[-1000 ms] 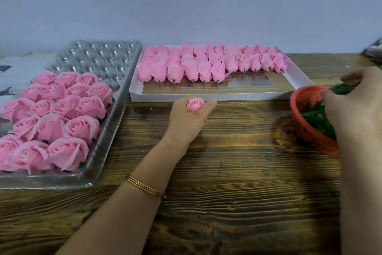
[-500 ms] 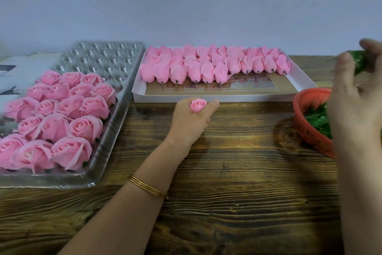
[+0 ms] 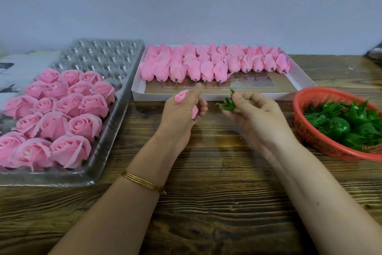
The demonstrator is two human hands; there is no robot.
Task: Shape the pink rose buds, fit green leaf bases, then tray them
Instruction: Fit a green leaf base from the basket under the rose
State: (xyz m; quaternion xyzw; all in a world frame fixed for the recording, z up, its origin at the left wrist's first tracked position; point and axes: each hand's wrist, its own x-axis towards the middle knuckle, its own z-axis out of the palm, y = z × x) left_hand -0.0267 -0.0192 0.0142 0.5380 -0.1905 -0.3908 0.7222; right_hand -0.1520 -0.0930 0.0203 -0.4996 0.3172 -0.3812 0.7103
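My left hand [image 3: 180, 114] grips a pink rose bud [image 3: 181, 96], its head showing above my fist and its lower end below. Just to its right, my right hand [image 3: 254, 112] pinches a green leaf base [image 3: 228, 103] between thumb and fingers, a short gap away from the bud. A clear plastic cell tray [image 3: 115, 130] on the left holds several finished open roses [image 3: 62, 114] in its near half. A white box [image 3: 297, 76] behind my hands holds rows of closed pink buds [image 3: 206, 62]. A red basket [image 3: 310, 130] at right holds green leaf bases [image 3: 343, 124].
Everything sits on a dark wooden table [image 3: 206, 203] against a pale wall. The far cells of the clear tray [image 3: 103, 54] hold nothing. Printed paper [image 3: 14, 72] lies at far left, and a dark object [image 3: 375, 52] sits at the right edge.
My right hand has come from above the red basket to the middle, carrying a green leaf base. My left hand has tilted the bud to the left.
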